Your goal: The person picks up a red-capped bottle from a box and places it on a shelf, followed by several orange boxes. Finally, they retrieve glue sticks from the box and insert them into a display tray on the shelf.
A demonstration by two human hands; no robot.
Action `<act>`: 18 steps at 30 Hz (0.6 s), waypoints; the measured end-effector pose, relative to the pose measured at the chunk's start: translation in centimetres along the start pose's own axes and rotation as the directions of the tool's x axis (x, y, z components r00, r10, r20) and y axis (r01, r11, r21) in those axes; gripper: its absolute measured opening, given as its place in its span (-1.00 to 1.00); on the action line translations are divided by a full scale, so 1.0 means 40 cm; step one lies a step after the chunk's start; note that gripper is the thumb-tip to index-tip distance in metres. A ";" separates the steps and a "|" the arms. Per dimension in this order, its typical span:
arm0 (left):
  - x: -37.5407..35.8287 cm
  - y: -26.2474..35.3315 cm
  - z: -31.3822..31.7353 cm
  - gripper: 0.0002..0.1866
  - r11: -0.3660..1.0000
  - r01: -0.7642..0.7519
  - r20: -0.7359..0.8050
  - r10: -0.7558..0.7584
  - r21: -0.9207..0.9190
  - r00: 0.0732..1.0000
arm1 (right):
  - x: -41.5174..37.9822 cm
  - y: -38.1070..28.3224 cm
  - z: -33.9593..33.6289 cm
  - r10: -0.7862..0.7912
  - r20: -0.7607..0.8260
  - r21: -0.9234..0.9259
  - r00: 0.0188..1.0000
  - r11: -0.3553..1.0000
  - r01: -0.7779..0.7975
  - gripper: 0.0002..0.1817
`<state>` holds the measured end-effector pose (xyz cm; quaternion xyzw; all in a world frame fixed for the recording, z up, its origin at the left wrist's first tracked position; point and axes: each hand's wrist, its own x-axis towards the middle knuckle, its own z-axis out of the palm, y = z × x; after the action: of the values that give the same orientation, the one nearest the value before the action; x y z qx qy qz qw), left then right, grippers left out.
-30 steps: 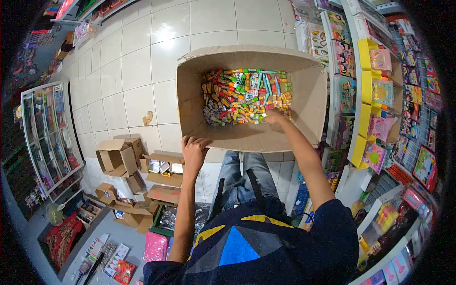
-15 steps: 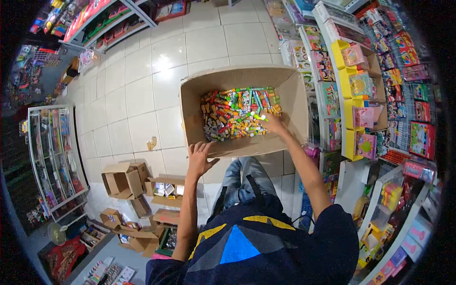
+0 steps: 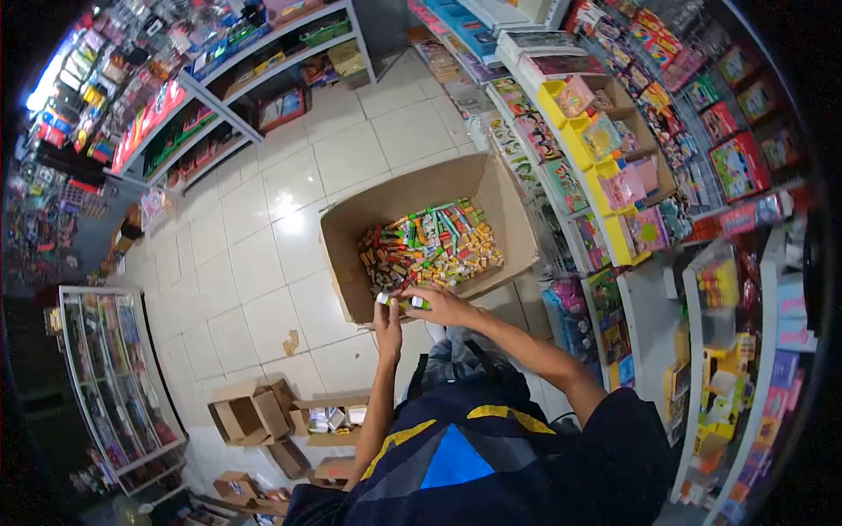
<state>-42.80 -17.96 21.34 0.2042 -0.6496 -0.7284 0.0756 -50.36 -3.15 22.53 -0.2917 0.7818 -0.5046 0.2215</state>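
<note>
A large open cardboard box (image 3: 500, 202) sits on the white tiled floor, filled with several small colourful items (image 3: 430, 245). Both my hands are together at the box's near edge. My right hand (image 3: 443, 307) holds a small green and white item (image 3: 419, 303). My left hand (image 3: 388, 317) pinches the other end of a small white and green item (image 3: 383, 299). Whether it is one item or two I cannot tell.
Shelves of toys and colourful packs (image 3: 614, 158) run along the right. Smaller open cardboard boxes (image 3: 254, 412) lie on the floor at lower left. A glass display case (image 3: 114, 377) stands at the left, and more shelving (image 3: 219, 79) at the back.
My right hand has come out of the box with a small item and met my left hand, which left the box's rim. The view has tilted up and back.
</note>
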 end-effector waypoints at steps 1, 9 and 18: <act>-0.005 -0.010 -0.015 -0.71 0.998 0.057 -0.014 -0.057 0.002 0.998 | -0.021 -0.002 -0.002 0.003 -0.032 -0.009 0.999 1.000 -0.003 -0.57; 0.015 0.047 -0.053 -0.77 0.974 0.216 0.143 -0.224 0.072 0.964 | -0.227 -0.025 -0.076 0.603 0.181 0.876 0.777 0.261 -0.406 -0.64; -0.016 0.083 0.171 -0.72 0.934 -0.061 0.576 -0.164 0.351 0.801 | -0.358 0.004 -0.071 0.527 -0.229 0.469 0.818 0.796 -0.382 -0.50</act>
<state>-45.43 -11.93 25.20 -0.0074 -0.7538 -0.6288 -0.1906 -41.76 8.50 24.24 0.0539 0.7344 -0.6282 0.2512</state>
